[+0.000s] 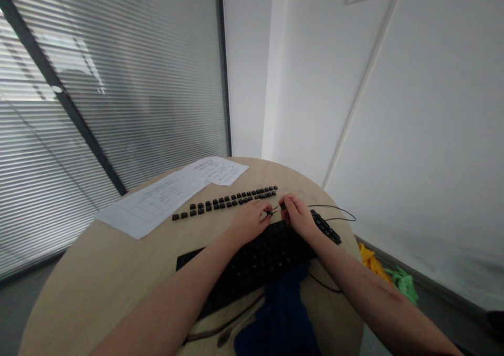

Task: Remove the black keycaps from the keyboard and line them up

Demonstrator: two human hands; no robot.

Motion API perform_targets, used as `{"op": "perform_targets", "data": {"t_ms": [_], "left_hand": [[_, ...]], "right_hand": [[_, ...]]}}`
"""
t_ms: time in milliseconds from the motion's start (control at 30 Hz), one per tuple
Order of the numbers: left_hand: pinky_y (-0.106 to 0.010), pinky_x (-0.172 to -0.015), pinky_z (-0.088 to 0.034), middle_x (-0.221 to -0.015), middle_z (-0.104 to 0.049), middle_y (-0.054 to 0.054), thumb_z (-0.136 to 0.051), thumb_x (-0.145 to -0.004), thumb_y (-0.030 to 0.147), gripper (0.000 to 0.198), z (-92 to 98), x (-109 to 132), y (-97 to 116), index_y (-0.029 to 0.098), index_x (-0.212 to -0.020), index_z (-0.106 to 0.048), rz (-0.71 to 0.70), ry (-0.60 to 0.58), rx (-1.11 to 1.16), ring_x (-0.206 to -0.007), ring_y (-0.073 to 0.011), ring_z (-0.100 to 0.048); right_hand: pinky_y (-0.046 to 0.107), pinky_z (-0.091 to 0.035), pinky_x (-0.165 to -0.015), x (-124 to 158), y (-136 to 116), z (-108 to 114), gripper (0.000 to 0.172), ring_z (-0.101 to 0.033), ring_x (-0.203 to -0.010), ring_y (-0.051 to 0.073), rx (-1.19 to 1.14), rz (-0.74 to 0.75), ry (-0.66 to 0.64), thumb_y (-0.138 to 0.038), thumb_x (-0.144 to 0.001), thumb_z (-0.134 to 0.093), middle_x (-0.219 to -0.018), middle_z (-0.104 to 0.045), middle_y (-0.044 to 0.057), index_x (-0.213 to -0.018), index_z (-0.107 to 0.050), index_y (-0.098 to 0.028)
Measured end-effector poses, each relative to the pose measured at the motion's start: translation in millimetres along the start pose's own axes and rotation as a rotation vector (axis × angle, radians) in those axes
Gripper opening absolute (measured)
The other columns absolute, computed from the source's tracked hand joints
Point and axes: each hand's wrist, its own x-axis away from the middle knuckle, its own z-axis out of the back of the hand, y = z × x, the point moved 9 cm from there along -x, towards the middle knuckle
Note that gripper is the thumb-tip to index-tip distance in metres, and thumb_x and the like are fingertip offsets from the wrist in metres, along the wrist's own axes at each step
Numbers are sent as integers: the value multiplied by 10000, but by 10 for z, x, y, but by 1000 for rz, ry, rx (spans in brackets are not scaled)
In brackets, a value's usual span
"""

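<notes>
Over the top edge of a black keyboard (252, 267), my two hands are close together. My left hand (249, 220) pinches a small black keycap (269, 212) between thumb and fingers. Closed on a small black tool with thin wire prongs, which looks like a keycap puller (282, 207), my right hand (298, 217) points it at that keycap. The wires reach the keycap or nearly so; I cannot tell if they grip it. Beyond my hands, loose black keycaps (227, 199) are laid out in two rows. My forearms cover parts of the keyboard.
Printed sheets of paper (157, 201) lie on the left of the round wooden table (79, 293). A thin black cable (346, 212) loops at the right. Blue cloth (281, 319) is at the near edge. Yellow cloth (372, 261) and green cloth (402, 283) are by the wall.
</notes>
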Motion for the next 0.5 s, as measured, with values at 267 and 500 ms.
{"op": "perform_targets", "data": {"t_ms": [267, 500], "left_hand": [[-359, -903, -502, -1022, -699, -58, -593, -794, 157, 206, 9, 5, -17, 187, -992, -643, 15, 18, -26, -969, -226, -636], [-373, -912, -506, -1031, -696, -67, -594, -794, 164, 213, 29, 3, -13, 188, -1003, -630, 33, 30, -37, -989, -237, -639]], "right_hand": [[252, -401, -472, 38, -123, 20, 377, -521, -494, 142, 222, 106, 28, -518, -973, -398, -587, -554, -19, -931, -611, -209], [296, -443, -551, 65, -208, 61, 334, -582, -571, 184, 318, 158, 90, -465, -977, -409, -634, -602, 14, -912, -632, -226]]}}
